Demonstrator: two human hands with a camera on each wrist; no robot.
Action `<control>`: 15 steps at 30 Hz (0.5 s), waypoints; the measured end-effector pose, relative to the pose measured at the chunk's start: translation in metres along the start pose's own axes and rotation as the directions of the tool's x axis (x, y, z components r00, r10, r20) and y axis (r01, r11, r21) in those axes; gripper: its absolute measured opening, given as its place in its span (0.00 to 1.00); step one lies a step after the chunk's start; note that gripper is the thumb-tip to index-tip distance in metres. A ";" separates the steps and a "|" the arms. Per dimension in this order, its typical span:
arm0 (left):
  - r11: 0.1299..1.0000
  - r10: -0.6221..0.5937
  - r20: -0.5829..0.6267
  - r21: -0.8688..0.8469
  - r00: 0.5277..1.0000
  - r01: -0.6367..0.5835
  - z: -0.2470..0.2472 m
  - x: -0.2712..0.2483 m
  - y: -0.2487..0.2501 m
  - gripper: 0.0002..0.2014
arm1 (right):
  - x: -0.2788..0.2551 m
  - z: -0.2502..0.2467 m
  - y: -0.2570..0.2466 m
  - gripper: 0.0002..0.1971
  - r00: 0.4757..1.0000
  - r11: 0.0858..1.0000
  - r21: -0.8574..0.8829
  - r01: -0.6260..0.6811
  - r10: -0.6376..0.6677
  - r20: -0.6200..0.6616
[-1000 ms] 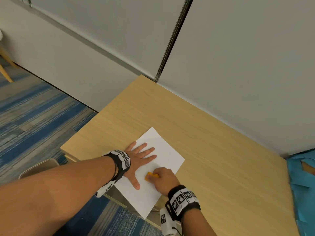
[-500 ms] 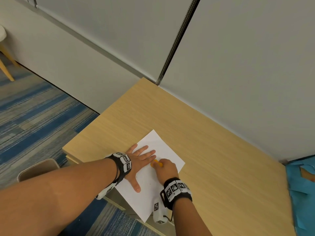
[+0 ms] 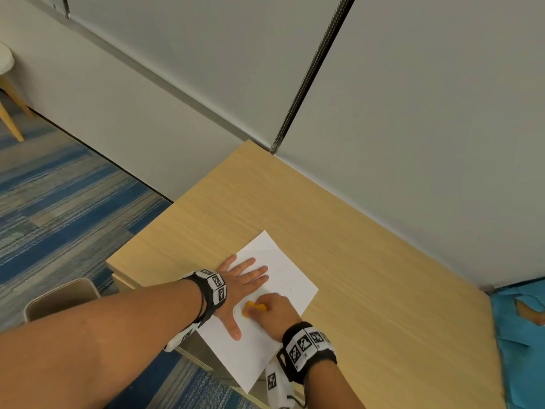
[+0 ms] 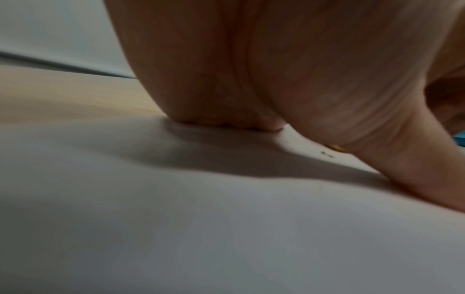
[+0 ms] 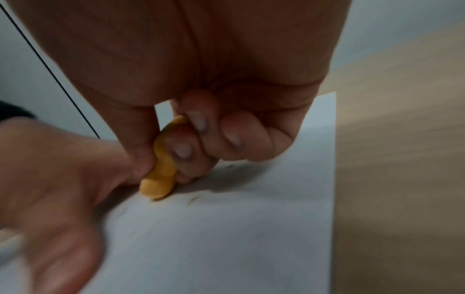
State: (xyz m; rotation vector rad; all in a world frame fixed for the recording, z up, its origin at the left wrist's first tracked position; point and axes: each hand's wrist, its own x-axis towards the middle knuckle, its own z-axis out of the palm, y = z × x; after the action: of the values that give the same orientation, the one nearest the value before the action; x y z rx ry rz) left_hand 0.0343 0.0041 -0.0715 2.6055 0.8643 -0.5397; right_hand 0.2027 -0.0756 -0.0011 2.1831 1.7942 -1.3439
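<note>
two hands work one white sheet: the left hand lies flat, fingers spread, pressing it down; the right hand pinches an orange eraser against the paper.

A light wood-grain counter stood pushed into a corner of pale grey wall panels, with a dark vertical seam running between two panels. Blue and grey striped carpet covered the floor to the left. A beige chair back sat near the counter's front corner. Crumpled blue sheeting lay just beside the counter's right edge.
</note>
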 end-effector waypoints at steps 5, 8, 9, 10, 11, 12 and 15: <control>1.000 0.002 0.029 -0.022 1.000 -0.001 -0.007 -0.003 0.005 0.75 | 0.015 -0.032 0.010 0.18 0.958 0.993 -0.007 -0.122 0.115 -0.264; 1.000 -0.001 0.039 -0.012 0.999 0.001 -0.006 -0.003 0.003 0.75 | 0.002 -0.013 0.002 0.17 0.991 0.998 0.019 -0.059 0.060 -0.117; 1.000 -0.003 0.035 -0.005 0.999 0.003 -0.005 -0.002 0.003 0.75 | -0.005 -0.003 -0.001 0.17 0.999 1.000 -0.010 -0.025 0.024 -0.043; 1.000 -0.005 0.029 0.000 1.000 0.005 -0.005 -0.001 0.002 0.76 | -0.009 0.002 -0.002 0.18 1.000 1.000 -0.029 -0.001 0.001 0.002; 1.000 -0.006 0.029 0.002 1.000 0.006 -0.005 -0.001 0.003 0.76 | -0.008 0.003 -0.001 0.19 1.000 1.000 -0.024 0.002 -0.002 0.012; 1.000 -0.007 0.036 0.001 0.999 0.007 -0.006 -0.002 0.004 0.76 | -0.003 -0.001 0.002 0.20 1.000 1.000 -0.008 -0.012 0.012 -0.013; 1.000 -0.005 0.045 -0.015 0.999 0.006 -0.008 -0.001 0.005 0.76 | 0.014 -0.017 0.008 0.18 0.966 0.994 0.027 -0.102 0.105 -0.238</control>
State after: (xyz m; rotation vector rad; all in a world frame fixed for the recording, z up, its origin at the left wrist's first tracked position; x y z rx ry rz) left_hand 0.0387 0.0035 -0.0638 2.5675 0.8579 -0.5889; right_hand 0.2187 -0.0582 -0.0029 2.5024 1.7138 -1.1187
